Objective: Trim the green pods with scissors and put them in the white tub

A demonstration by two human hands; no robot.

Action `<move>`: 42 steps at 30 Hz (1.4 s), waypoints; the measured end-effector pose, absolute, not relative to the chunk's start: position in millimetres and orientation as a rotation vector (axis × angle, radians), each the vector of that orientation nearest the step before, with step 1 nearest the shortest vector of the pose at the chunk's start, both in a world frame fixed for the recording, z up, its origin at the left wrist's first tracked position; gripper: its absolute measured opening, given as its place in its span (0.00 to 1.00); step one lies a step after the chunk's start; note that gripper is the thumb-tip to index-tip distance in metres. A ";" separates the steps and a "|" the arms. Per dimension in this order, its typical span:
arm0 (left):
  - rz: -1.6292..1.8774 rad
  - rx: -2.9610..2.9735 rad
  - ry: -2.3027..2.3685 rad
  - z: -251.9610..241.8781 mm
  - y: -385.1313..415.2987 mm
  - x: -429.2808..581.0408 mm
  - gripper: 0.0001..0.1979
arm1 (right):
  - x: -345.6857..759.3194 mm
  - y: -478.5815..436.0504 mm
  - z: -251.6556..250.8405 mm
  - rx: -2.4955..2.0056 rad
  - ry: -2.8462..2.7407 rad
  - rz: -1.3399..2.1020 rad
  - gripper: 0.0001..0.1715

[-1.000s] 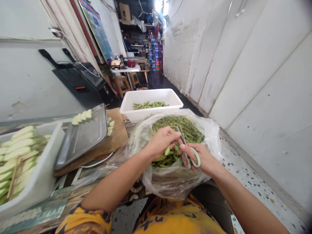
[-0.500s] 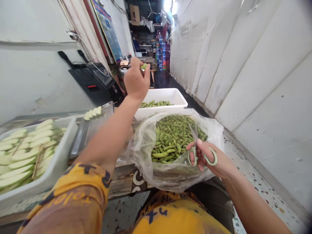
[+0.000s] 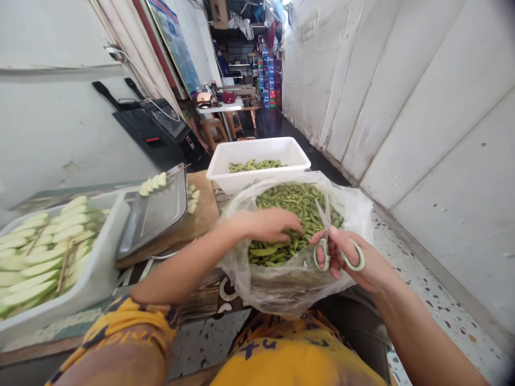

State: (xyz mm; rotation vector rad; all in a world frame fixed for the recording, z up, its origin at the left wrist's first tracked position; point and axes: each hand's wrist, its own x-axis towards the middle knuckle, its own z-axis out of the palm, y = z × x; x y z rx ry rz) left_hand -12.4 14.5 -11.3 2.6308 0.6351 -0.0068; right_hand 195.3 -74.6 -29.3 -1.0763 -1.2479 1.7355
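Note:
A clear plastic bag (image 3: 281, 289) full of green bean pods (image 3: 293, 201) stands in front of me. My left hand (image 3: 267, 224) reaches into the bag with its fingers curled down among the pods; what they grip is hidden. My right hand (image 3: 354, 260) holds pale green scissors (image 3: 328, 246) by the loops, blades up and slightly apart over the pods. Behind the bag stands a white tub (image 3: 259, 161) with a thin layer of pods.
A white tub (image 3: 92, 279) of pale sliced vegetable on skewers is at the left. A metal tray (image 3: 155, 212) lies on a wooden board (image 3: 197, 214) beside it. A black machine (image 3: 161, 128) stands against the left wall. A speckled floor runs along the right wall.
My left hand carried a pod up over the far white tub, then came back down into the bag. The scissors hand stayed at the bag's right side.

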 end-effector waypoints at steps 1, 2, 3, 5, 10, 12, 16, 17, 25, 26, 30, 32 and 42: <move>0.028 2.626 0.614 -18.8 7.7 -10.3 0.15 | 194.3 -74.5 -30.0 -1.079 -1.250 1.739 0.28; 0.079 2.609 0.620 -25.0 4.1 -9.4 0.14 | 193.5 -74.6 -30.9 -1.084 -1.250 1.741 0.28; 0.149 2.582 0.644 -30.0 3.1 -9.5 0.12 | 193.0 -74.9 -31.9 -1.093 -1.252 1.741 0.28; 0.334 2.495 0.742 -36.1 5.4 -10.4 0.08 | 192.3 -75.7 -33.7 -1.118 -1.257 1.735 0.28; 0.726 2.203 1.158 -37.8 8.2 -8.2 0.10 | 188.3 -76.6 -33.9 -1.244 -1.331 1.647 0.29; 0.810 2.107 1.222 -35.4 4.2 -6.2 0.11 | 185.0 -75.7 -32.0 -1.295 -1.359 1.614 0.30; 0.829 1.960 1.155 -28.7 -5.5 -3.4 0.12 | 179.2 -72.2 -27.9 -1.345 -1.404 1.611 0.30; 0.823 1.935 1.127 -27.4 -7.3 -2.9 0.13 | 178.4 -71.1 -27.3 -1.350 -1.419 1.607 0.30; 0.805 1.960 1.072 -24.0 -10.3 -2.3 0.11 | 176.2 -66.4 -26.6 -1.376 -1.523 1.554 0.31; 0.799 1.971 1.079 -23.2 -10.4 -2.8 0.12 | 175.8 -66.6 -26.7 -1.380 -1.530 1.551 0.31; 0.737 2.026 1.108 -19.9 -10.8 -4.7 0.13 | 174.8 -67.9 -30.3 -1.383 -1.504 1.546 0.28; 0.704 1.982 1.124 -20.3 -10.0 -5.3 0.12 | 175.4 -68.4 -32.9 -1.400 -1.473 1.534 0.26; 1.060 1.568 1.095 -23.8 -2.9 -3.3 0.08 | 178.9 -72.6 -26.6 -1.283 -1.383 1.643 0.29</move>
